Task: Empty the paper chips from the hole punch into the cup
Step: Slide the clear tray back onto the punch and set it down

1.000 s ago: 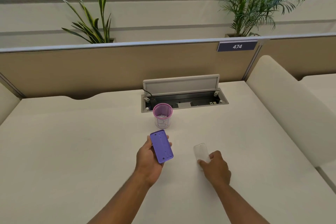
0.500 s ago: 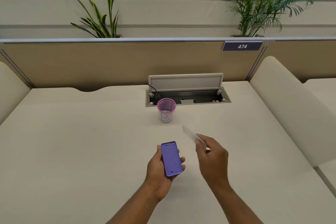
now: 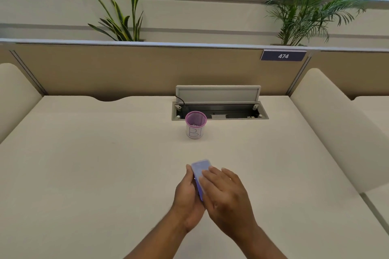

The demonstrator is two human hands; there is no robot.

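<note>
The purple hole punch (image 3: 201, 168) is held low over the desk in my left hand (image 3: 187, 197), which grips it from the left and underneath. Its upturned face looks pale, as if the clear cover lies on it. My right hand (image 3: 227, 193) lies over the punch's near half, fingers pressed flat on that cover. Only the punch's far end shows. The cup (image 3: 195, 130), white with a pink rim and a handwritten "B", stands upright farther back on the desk, apart from both hands. Pale bits show inside it.
Just behind the cup is an open cable box (image 3: 219, 114) set in the cream desk (image 3: 94, 153), its lid raised. A tan partition (image 3: 126, 69) closes the back, and padded dividers (image 3: 336, 124) stand at both sides.
My right hand lifted the clear cover off the desk, carried it left and laid it on the punch. My left hand drew the punch slightly nearer.
</note>
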